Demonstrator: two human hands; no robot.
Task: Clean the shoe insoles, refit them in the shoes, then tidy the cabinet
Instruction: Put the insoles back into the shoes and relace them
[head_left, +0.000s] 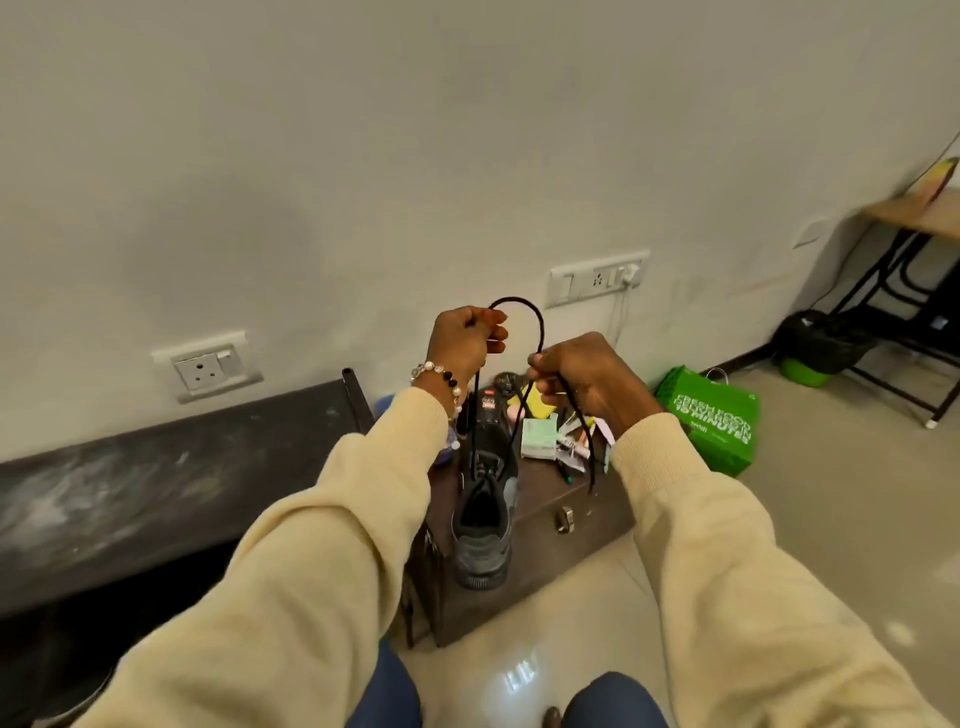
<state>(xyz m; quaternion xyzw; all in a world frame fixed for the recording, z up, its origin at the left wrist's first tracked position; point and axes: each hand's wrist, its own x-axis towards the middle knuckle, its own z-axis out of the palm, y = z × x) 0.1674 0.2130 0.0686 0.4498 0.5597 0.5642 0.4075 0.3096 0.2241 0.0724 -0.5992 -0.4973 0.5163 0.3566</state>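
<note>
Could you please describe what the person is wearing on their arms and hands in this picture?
Both arms are covered by long, loose cream-beige knit sleeves with ribbed cuffs at the wrists. The left hand is bare, with a bracelet of white pearl-like and dark beads round its wrist. The right hand is bare, with no jewellery visible.

The only clear lettering is showing on the green bag (714, 415), which is standing on the floor just to the right of the dark cabinet (545, 551). White capitals on its slanted face are reading "FRESH FOOD DELIVERED IN 15 MINUTES", with a smaller white line beneath them that is staying too small to make out. On top of the cabinet, a black container (488, 410) behind the shoe is carrying a red and white label, and a pale green box (540, 439) is bearing small print, but neither is coming through legibly.
</note>
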